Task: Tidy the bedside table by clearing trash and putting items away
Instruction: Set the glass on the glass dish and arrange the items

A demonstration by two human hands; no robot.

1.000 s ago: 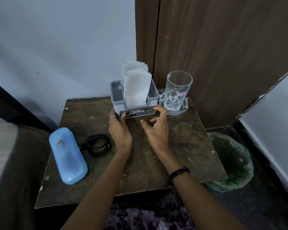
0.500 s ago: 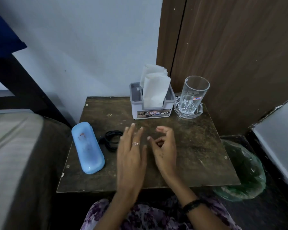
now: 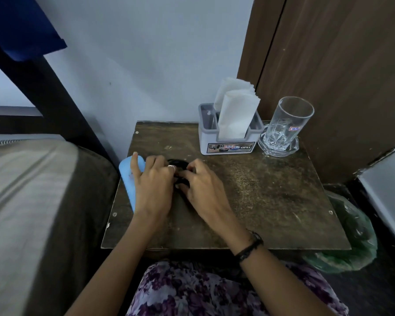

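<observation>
A coiled black cable (image 3: 178, 163) lies on the brown bedside table (image 3: 265, 192), mostly hidden under my hands. My left hand (image 3: 153, 188) curls its middle fingers onto the coil, while its index finger lies straight on the light blue case (image 3: 127, 179) at the table's left edge. From the right, my right hand (image 3: 203, 188) pinches the cable with bent fingers. At the back stand a grey tissue holder (image 3: 228, 143) with white napkins and a clear glass (image 3: 287, 119) on a glass coaster (image 3: 293, 148).
A bin lined with a green bag (image 3: 354, 238) stands on the floor just right of the table. A bed (image 3: 32, 201) presses against the table's left side. A wall and a wooden door close off the back.
Both hands have left the tissue holder and moved left and toward me onto the black cable. The left index finger now rests on the blue case. The view has shifted left.
</observation>
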